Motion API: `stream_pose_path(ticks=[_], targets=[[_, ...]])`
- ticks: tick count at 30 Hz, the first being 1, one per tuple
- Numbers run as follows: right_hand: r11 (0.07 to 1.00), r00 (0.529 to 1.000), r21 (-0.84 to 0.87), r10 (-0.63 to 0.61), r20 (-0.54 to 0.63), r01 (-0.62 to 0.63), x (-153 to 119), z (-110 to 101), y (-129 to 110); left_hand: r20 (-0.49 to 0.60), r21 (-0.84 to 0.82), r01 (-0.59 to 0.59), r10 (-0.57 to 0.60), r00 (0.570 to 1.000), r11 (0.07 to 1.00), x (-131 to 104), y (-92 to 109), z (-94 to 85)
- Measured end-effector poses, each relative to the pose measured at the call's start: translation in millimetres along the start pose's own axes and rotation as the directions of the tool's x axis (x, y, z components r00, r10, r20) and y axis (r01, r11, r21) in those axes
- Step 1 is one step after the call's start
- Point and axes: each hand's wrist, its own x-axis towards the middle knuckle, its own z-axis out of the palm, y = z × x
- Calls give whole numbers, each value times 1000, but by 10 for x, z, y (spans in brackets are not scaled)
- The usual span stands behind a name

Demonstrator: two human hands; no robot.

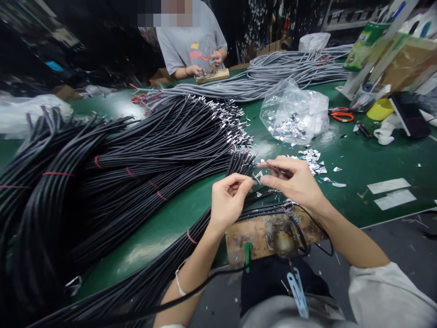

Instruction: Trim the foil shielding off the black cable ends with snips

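Cable end (258, 177), centre of the frame, pinched by the left hand (229, 200), presumably to steady it for the right hand (295, 180), whose hold cannot be told. Red bands (58, 173), left, likely keep black cables (170, 157) aligned.

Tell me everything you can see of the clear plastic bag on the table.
The clear plastic bag looks like thin, crumpled film with shiny creases. It sits slumped on the green tabletop, with silvery and bluish scraps showing through its lower part. It is beyond the right hand, and neither hand touches it. Grey cables run behind it; an orange-handled tool lies to its right in the view, contact unclear. Its opening cannot be made out.
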Motion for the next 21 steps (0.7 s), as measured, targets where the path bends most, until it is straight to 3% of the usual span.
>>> stream_pose_path(ticks=[6,10,11,13,14,16,18,19,21], targets=[[994,999,95,47,12,-48,-35,64,18,-6,38,-6,7,1000,999,-17,10,55],[989,991,92,113,69,-119,-35,89,59,80,73,-50,44,996,996,-13,20,26],[994,994,79,71,77,-77,-30,90,77,135,54,-21,13,991,998,-10,18,9],[993,989,13,-122,81,121,-14,76,119,292,-26,122,-109,950,992,2,3,-30],[965,963,-42,-256,91,260,-6,60,140,381,-69,222,-180,907,973,11,-9,-49],[835,855,-185,-501,133,518,5,14,167,530,-121,421,-299,793,899,35,-33,-78],[680,757,-341,-623,199,649,4,-33,171,587,-154,559,-380,715,815,61,-43,-86],[618,729,-403,-646,228,675,0,-48,169,576,-177,593,-406,709,786,72,-38,-84],[552,707,-476,-662,249,685,-8,-52,181,491,-260,590,-421,763,764,82,-14,-75]])
